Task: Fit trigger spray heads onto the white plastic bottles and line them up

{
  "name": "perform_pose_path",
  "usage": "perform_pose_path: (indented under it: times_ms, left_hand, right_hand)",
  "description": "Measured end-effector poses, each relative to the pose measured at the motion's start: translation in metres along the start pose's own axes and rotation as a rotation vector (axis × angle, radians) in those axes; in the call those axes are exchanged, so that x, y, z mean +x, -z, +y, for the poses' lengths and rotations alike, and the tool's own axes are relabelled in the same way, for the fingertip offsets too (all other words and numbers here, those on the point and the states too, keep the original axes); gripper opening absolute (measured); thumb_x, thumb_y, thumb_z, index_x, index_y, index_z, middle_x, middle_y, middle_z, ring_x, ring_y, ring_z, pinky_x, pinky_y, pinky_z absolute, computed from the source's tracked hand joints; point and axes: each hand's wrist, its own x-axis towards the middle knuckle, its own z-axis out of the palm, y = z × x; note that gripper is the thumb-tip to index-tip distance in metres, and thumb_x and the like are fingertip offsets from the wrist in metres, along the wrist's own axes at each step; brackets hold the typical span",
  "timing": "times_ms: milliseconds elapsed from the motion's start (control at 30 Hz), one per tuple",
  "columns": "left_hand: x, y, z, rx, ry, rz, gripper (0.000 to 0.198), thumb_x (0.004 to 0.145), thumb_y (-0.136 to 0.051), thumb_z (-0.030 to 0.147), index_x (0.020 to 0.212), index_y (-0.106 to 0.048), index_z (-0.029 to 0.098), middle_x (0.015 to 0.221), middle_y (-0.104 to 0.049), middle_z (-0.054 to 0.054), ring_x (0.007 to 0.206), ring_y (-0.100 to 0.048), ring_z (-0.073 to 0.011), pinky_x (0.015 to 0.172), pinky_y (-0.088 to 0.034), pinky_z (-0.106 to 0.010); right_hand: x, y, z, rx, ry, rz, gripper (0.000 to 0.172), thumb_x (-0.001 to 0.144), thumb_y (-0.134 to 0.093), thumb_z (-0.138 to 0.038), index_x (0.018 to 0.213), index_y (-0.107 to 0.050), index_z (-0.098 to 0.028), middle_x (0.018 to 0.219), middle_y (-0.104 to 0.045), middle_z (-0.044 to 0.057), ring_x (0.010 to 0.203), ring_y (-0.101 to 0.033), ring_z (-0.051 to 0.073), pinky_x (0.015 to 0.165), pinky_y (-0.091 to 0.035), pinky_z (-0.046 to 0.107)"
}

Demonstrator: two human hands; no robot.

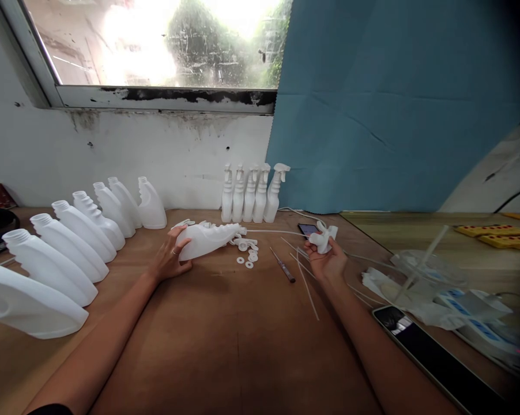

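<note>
My left hand [172, 256] is wrapped round the base of a white bottle [206, 241], which lies tilted with its neck toward the right. In my right hand [326, 259] is a white spray head [324, 237], gripped between thumb and fingers. A thin clear tube [275, 232] runs from the spray head to the bottle's mouth; whether its tip is inside is too small to tell. Several white rings [249, 264] and small white parts [242, 244] lie below the bottle's neck.
Open white bottles [80, 233] stand in a row at left. Bottles with spray heads [250, 202] stand by the wall. A screwdriver [286, 271], loose tubes [307, 288], a large phone [433, 360], a plastic cup [428, 268] and a power strip [480, 320] lie at right.
</note>
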Motion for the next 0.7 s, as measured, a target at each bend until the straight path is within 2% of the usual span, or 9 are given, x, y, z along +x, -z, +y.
perform_pose_path:
  times_ms: [200, 367, 500, 600, 700]
  left_hand:
    - [0.001, 0.003, 0.002, -0.019, -0.021, 0.0, 0.073, 0.067, -0.066, 0.017, 0.129, -0.029, 0.027, 0.147, -0.022, -0.016, 0.136, -0.026, -0.0349, 0.103, -0.033, -0.057]
    - [0.004, 0.003, 0.006, -0.051, -0.073, 0.005, 0.07, 0.067, -0.066, 0.018, 0.128, -0.034, 0.027, 0.146, -0.025, -0.014, 0.135, -0.028, -0.0346, 0.103, -0.033, -0.058]
    - [0.008, -0.001, 0.02, -0.067, -0.134, -0.049, 0.069, 0.067, -0.066, 0.018, 0.129, -0.036, 0.028, 0.146, -0.026, -0.014, 0.135, -0.027, -0.035, 0.104, -0.032, -0.059]
    - [0.012, -0.004, 0.032, -0.07, -0.17, -0.094, 0.067, 0.069, -0.064, 0.018, 0.129, -0.037, 0.027, 0.147, -0.026, -0.014, 0.136, -0.025, -0.0349, 0.104, -0.032, -0.059]
    - [0.012, -0.006, 0.036, -0.068, -0.182, -0.107, 0.066, 0.069, -0.062, 0.017, 0.13, -0.038, 0.026, 0.147, -0.025, -0.014, 0.136, -0.023, -0.035, 0.105, -0.03, -0.059]
  right_hand:
    - [0.004, 0.003, -0.003, -0.003, 0.041, 0.026, 0.018, 0.074, -0.057, -0.033, 0.08, -0.061, -0.017, 0.069, -0.067, 0.003, 0.056, -0.061, 0.014, 0.055, -0.053, 0.028]
    - [-0.003, -0.002, 0.003, -0.105, 0.003, -0.056, 0.022, 0.074, -0.061, -0.039, 0.082, -0.061, -0.019, 0.072, -0.068, 0.003, 0.055, -0.061, 0.014, 0.054, -0.052, 0.029]
    - [-0.028, -0.022, 0.017, -0.244, -0.1, -0.175, 0.029, 0.07, -0.069, -0.038, 0.089, -0.063, -0.017, 0.082, -0.07, 0.006, 0.058, -0.062, 0.016, 0.048, -0.046, 0.026]
    - [-0.049, -0.038, 0.029, -0.336, -0.193, -0.317, 0.03, 0.071, -0.069, -0.034, 0.095, -0.062, -0.018, 0.095, -0.07, 0.008, 0.064, -0.063, 0.018, 0.051, -0.047, 0.028]
    - [-0.062, -0.045, 0.036, -0.35, -0.231, -0.408, 0.029, 0.073, -0.064, -0.031, 0.1, -0.06, -0.02, 0.099, -0.069, 0.007, 0.069, -0.064, 0.02, 0.055, -0.047, 0.03]
